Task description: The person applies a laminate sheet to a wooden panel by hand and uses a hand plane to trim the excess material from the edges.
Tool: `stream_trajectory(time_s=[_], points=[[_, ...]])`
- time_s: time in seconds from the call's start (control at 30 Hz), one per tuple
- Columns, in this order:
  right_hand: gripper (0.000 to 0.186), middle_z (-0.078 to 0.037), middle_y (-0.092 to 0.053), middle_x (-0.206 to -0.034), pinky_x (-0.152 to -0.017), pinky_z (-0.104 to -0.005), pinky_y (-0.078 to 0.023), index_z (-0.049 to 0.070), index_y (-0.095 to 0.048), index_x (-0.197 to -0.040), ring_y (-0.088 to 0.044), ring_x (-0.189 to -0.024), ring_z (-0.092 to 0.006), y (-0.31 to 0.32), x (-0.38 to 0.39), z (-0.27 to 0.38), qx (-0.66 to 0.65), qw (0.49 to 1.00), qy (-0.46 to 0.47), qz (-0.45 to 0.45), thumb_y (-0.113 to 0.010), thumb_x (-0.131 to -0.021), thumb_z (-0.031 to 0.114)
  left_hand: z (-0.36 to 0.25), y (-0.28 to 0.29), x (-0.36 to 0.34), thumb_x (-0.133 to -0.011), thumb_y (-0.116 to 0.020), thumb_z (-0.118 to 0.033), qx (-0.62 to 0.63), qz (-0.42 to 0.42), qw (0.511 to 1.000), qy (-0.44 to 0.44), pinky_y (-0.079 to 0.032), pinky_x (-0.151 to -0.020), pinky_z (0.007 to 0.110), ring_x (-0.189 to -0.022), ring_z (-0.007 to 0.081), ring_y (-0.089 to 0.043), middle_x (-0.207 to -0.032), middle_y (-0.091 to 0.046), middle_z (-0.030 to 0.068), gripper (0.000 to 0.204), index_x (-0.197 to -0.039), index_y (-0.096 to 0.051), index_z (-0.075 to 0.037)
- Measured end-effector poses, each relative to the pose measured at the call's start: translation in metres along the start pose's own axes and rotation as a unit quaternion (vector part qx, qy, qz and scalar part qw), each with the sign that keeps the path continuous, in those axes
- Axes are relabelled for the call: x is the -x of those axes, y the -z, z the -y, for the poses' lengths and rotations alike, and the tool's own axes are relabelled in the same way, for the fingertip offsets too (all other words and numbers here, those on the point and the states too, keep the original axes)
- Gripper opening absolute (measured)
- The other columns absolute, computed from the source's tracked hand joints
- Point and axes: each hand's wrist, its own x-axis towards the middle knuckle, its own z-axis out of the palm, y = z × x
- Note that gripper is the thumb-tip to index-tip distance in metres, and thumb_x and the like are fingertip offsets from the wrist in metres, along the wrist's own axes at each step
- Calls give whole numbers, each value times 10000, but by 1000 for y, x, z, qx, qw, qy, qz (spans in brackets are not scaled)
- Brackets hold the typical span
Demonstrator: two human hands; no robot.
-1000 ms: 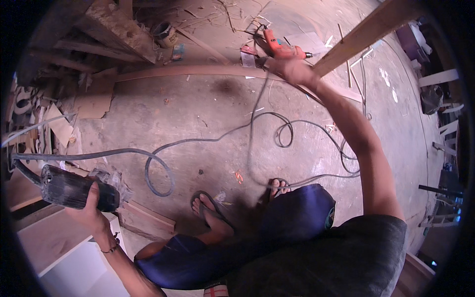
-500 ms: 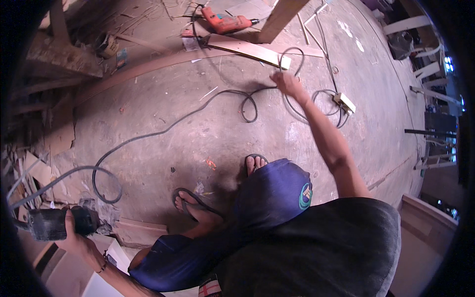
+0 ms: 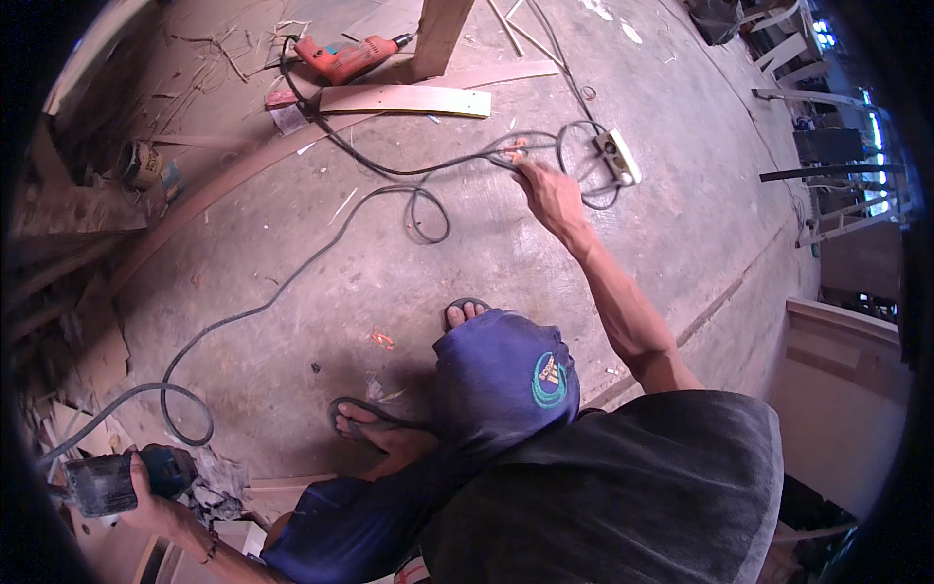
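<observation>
My left hand (image 3: pixel 147 506) grips a dark, dusty power tool (image 3: pixel 102 483) at the lower left, its cord trailing away. My right hand (image 3: pixel 548 190) is closed on a black cord (image 3: pixel 467 159) over the floor; a small orange thing (image 3: pixel 516 150) shows at its fingertips, too small to name. Just right of that hand lies a pale power strip (image 3: pixel 616 158) with looped cords around it. Farther off, an orange drill (image 3: pixel 348 60) rests on the floor by a short light plank (image 3: pixel 404 99).
A wooden post (image 3: pixel 438 39) stands beside the drill. Timber structures and a can (image 3: pixel 144 165) line the left; chair-like frames (image 3: pixel 808 175) and a pale panel (image 3: pixel 842 389) line the right. Both my feet, in flip-flops (image 3: pixel 365 420), are below, with another cord (image 3: pixel 292 282) looped nearby.
My right hand has left the drill area, moved down toward the power strip and closed on a cord. The view has swung rightward, bringing the strip into sight. My left hand still holds the tool.
</observation>
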Motion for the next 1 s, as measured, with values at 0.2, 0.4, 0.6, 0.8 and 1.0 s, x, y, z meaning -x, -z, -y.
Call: stream_trajectory(time_s=[0.2, 0.4, 0.6, 0.8, 1.0], points=[[221, -200, -689, -858, -697, -483, -516, 30, -706, -970, -681, -802, -383, 127, -84, 144, -157, 965, 201, -54, -629, -965, 236, -5, -2, 1, -826, -750, 16, 8, 19, 999, -27, -603, -757, 361, -795, 248, -707, -994, -714, 189, 346, -1130, -630, 130], [338, -238, -713, -808, -659, -445, -522, -45, -719, -1030, -692, -718, -348, 170, -172, 257, -325, 899, 292, 35, -623, -976, 274, -11, 15, 7, -812, -766, 14, 19, -3, 999, -46, -605, -759, 378, -794, 250, -701, -985, -704, 169, 343, -1116, -632, 99], [302, -269, -712, -1088, -892, -454, -522, -49, -708, -1116, -685, -1013, -386, 156, -207, 327, -350, 863, 365, -10, -578, -985, 191, -23, 15, 19, -769, -814, -7, 9, -48, 999, -9, -586, -768, 360, -801, 224, -697, -967, -708, 137, 360, -1082, -653, 71], [311, -137, -732, -1128, -949, -298, -470, -21, -678, -1215, -666, -1010, -177, 205, -188, 325, -234, 895, 372, -78, -566, -1056, 221, -46, 22, 25, -695, -855, -38, -106, -75, 990, -58, -536, -809, 319, -831, 185, -656, -942, -683, 72, 441, -1070, -630, 21], [271, -204, -716, -1050, -873, -404, -506, 6, -689, -1187, -704, -978, -340, 228, -172, 314, -64, 957, 262, -104, -586, -1009, 183, -32, 25, 17, -668, -844, -75, -112, -50, 991, -59, -538, -748, 325, -779, 173, -637, -910, -675, 69, 447, -1045, -624, 20]])
